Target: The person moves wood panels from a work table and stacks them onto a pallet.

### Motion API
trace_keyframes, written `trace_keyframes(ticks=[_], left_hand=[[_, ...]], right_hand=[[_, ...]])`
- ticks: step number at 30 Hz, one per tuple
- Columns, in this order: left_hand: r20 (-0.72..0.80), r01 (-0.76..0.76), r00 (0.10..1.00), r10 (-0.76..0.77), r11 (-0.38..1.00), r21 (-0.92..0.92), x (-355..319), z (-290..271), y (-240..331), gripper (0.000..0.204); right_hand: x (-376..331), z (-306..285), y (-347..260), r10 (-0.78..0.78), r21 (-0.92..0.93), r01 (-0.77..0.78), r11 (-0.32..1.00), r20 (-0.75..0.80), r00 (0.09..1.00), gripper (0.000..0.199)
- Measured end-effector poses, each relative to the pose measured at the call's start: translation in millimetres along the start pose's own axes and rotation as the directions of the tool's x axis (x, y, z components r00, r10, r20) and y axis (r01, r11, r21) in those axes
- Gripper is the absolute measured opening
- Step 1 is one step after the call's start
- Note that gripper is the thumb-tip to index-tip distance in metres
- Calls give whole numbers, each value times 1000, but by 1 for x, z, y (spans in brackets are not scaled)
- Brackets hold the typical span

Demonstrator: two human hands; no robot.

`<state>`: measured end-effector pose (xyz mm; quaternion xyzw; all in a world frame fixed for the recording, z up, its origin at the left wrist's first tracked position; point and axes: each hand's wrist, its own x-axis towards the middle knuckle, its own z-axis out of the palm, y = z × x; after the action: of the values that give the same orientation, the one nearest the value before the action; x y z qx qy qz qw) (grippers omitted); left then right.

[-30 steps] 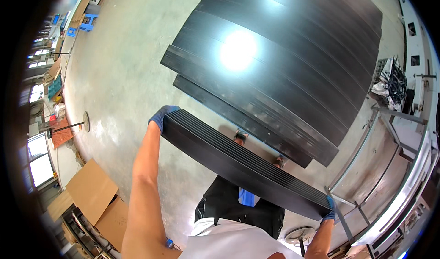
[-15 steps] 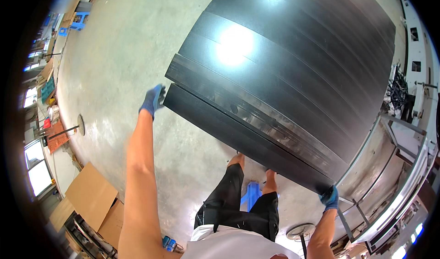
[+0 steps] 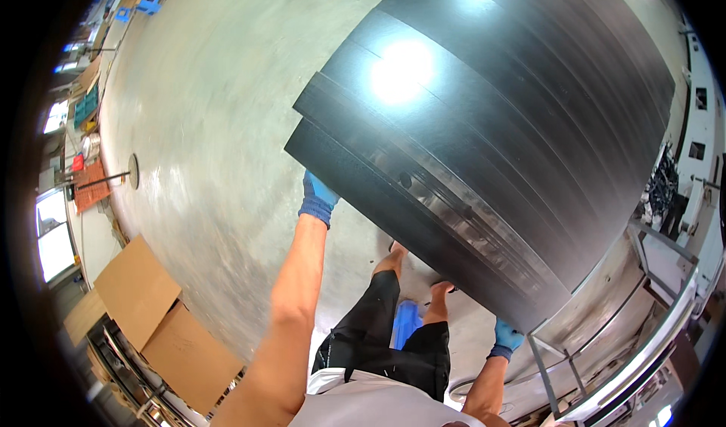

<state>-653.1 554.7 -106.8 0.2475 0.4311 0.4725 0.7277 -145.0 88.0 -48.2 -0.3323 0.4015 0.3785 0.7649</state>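
A large spread of long, flat black panels (image 3: 522, 117), overlapping in rows, fills the view ahead of me. The nearest one, a narrow black panel (image 3: 393, 226), slants from the left down to the right in front of my legs. My left hand (image 3: 321, 190), in a blue glove, is closed on its near edge by the left end, fingers hidden beneath it. At the right end, my right hand (image 3: 507, 336), also gloved in blue, grips the near corner; the panel covers its fingertips. A glossy, scuffed strip (image 3: 461, 215) lies just beyond this panel.
To the right stands a grey metal frame (image 3: 665, 257) close to the panels' end. A blue stool (image 3: 407, 322) is behind my legs. Flattened cardboard (image 3: 136, 287) lies at the lower left, and a round-based stand (image 3: 134, 171) is farther left.
My left hand has moved right, from beside the panel's left end to under its near edge, and closed on it. The right hand has shifted slightly left and down along the corner.
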Motion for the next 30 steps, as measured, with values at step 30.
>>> trace_keyframes(ticks=[30], left_hand=[[363, -252, 927, -94, 562, 788, 56, -30, 129, 37]], right_hand=[[34, 40, -83, -12, -877, -50, 477, -63, 998, 71]])
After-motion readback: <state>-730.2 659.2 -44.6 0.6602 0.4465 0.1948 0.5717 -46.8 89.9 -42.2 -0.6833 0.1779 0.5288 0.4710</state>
